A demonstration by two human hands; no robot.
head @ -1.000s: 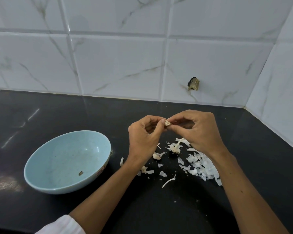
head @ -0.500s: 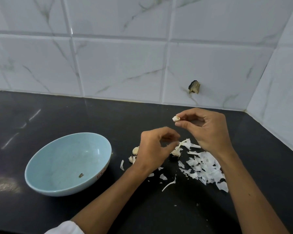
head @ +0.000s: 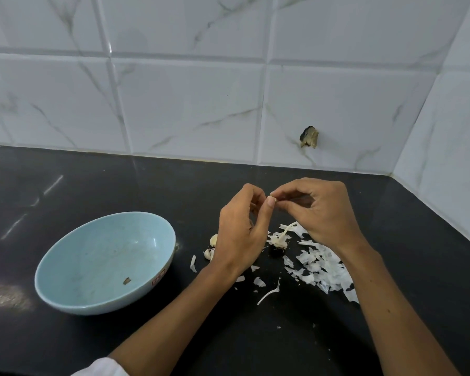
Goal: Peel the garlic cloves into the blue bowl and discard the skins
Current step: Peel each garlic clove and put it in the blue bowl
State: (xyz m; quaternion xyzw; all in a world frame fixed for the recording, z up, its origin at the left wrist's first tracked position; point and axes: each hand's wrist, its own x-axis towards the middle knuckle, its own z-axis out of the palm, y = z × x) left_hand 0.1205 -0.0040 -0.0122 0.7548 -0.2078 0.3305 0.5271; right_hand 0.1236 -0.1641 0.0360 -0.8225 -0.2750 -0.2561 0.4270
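Pinching small clove [head: 271, 198] btwn fingertips of L hand [head: 242, 234] & R hand [head: 323, 213], held over skin scraps [head: 320, 270] prob. to catch peel, w/ blue bowl [head: 65, 240] close for peeled ones.

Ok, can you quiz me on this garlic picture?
1. True or false: the bowl is full of cloves.
2. Where are most skins? A in the bowl, B on the counter, C on the wall.
3. Fill in: the left hand and right hand both pinch one ___.
Key: 1 false; 2 B; 3 clove.
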